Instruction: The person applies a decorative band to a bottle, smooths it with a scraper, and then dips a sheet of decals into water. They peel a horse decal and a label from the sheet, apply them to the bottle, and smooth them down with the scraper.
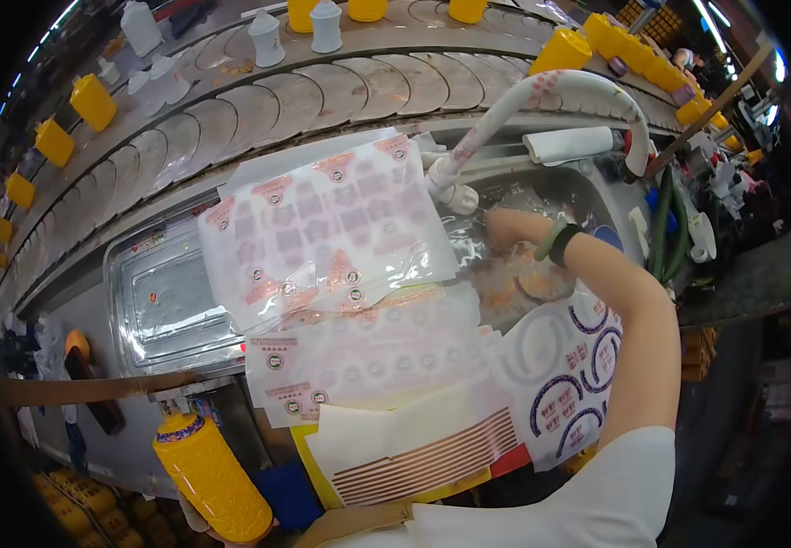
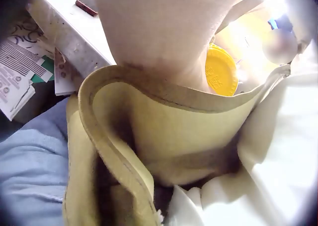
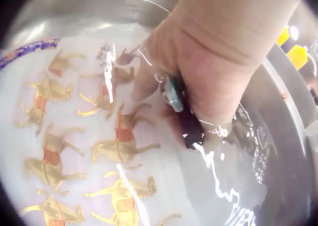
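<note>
Yellow and embossed, the bottle hung tilted at the lower left of our head view, its purple-patterned collar towards the bench. Of our hands, the left hand was at the bottle's lower end; we could not tell how far its fingers were bent or whether they had hold of it, since the bottle and the wrist hid them. Our right hand reached down into the water of the metal sink, thumb and fingers drawn in around a small dark piece with a pale teal patch. Beside that hand we saw a sheet of golden horses with orange saddles lying under the water, and a blue-purple patterned strip near its edge. A white floral faucet arched over the sink. To its left we had pink-printed sheets overlapping a metal tray, with a brown-striped sheet nearer us. Beyond ran a curved conveyor, carrying white bottles and yellow bottles.
</note>
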A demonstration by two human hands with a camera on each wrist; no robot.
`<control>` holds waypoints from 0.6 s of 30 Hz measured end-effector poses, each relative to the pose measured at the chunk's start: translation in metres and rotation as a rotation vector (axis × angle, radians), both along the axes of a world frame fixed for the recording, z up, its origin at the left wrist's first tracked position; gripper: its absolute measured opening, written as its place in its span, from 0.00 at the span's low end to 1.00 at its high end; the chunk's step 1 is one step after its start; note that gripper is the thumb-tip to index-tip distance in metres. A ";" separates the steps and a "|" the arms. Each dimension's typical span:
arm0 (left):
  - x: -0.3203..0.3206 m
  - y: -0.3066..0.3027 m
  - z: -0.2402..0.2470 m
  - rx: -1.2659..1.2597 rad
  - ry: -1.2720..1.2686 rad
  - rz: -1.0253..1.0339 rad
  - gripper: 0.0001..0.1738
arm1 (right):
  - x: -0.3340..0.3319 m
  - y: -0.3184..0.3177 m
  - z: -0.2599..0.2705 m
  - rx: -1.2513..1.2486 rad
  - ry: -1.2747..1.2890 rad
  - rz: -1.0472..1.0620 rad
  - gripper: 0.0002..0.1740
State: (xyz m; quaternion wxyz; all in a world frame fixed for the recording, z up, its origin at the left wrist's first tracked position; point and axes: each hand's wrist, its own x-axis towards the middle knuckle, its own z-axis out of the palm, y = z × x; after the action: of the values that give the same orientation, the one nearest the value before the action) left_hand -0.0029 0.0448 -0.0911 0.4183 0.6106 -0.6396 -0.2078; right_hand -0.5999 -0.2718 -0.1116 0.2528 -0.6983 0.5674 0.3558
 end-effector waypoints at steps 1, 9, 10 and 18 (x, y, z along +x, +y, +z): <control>0.000 0.001 0.000 0.000 -0.004 -0.001 0.69 | -0.004 0.004 -0.002 0.003 0.001 0.000 0.28; -0.007 -0.003 -0.006 -0.021 -0.004 -0.023 0.66 | -0.040 0.022 -0.048 -0.011 -0.139 -0.097 0.30; -0.006 -0.003 -0.005 -0.022 -0.010 -0.023 0.66 | -0.041 0.025 -0.052 -0.023 -0.103 -0.039 0.22; -0.012 -0.004 -0.003 -0.055 -0.010 -0.038 0.63 | -0.053 0.059 -0.027 -0.296 -0.399 -0.129 0.21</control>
State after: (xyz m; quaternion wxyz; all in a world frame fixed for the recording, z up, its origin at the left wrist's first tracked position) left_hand -0.0146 0.0407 -0.0936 0.4274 0.5876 -0.6588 -0.1950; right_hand -0.6534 -0.2127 -0.1383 0.2771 -0.7465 0.5954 0.1073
